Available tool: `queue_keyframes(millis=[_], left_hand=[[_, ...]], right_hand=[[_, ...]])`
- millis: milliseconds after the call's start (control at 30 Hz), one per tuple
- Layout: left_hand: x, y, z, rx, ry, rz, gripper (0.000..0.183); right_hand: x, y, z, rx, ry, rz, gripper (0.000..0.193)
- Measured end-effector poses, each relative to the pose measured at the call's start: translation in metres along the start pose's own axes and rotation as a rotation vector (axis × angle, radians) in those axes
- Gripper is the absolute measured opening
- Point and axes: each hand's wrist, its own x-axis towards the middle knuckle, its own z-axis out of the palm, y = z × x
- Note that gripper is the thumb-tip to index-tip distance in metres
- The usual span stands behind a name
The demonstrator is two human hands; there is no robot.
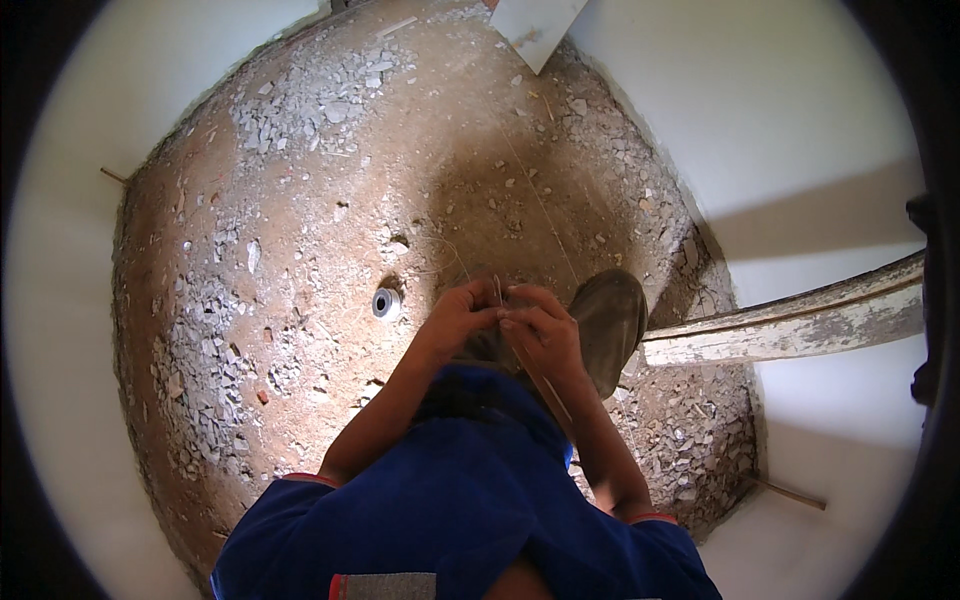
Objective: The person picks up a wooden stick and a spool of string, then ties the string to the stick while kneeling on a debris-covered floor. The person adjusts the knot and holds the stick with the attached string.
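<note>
My left hand point(466, 314) and my right hand point(542, 328) are close together in front of my body, over the dirt floor. Their fingers are pinched on a thin pale string point(498, 290), which makes a small loop between the fingertips. From the hands, fine strands trail out over the ground. A narrow strip point(548, 392) with a light edge runs down along my right forearm; what it is, I cannot make out. Left of my left hand, a grey round piece point(385, 303) with a dark hole, like a spool or pipe end, rests on the floor.
White walls surround the rough floor point(330, 220). Broken rubble point(215, 350) lies along the edges. A peeling wooden beam point(790, 322) spans the right side beside my dark-clad leg point(610, 325). A pale board point(538, 28) stands at the far end. Sticks point(790, 494) protrude by the walls.
</note>
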Motion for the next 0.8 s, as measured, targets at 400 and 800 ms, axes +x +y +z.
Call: queue_keyframes(millis=[400,800], left_hand=[[-0.007,0.043,-0.007,0.559,-0.074,0.119,0.045],[-0.016,0.044,-0.019,0.467,-0.04,0.196,0.024]], right_hand=[[0.018,0.007,-0.014,-0.086,-0.239,-0.078,0.016],[0.006,0.028,0.003,0.451,-0.133,0.403,0.011]])
